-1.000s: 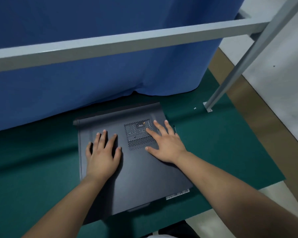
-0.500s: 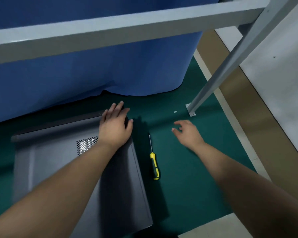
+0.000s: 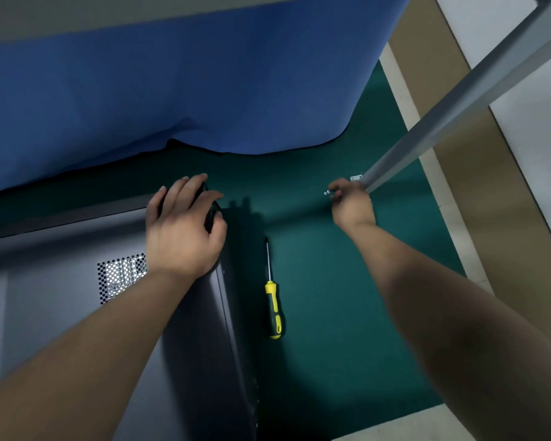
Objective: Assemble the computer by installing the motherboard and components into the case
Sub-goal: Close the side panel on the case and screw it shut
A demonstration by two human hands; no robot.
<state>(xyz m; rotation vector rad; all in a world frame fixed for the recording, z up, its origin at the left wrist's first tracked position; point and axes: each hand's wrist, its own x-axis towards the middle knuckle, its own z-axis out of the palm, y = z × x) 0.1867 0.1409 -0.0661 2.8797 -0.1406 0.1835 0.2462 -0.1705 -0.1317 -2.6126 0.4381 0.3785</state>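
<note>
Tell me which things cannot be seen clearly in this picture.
Head view only:
- Inside of the computer case: hidden by its closed side panel.
- Case's left and near parts: cut off by the frame edges.
- Small screws: too small to count.
- Right hand fingertips: hidden behind the hand itself, so any grip is unclear.

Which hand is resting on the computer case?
The left hand, laid over the far right corner of the case. The right hand is off it, at the small screws on the mat.
</note>
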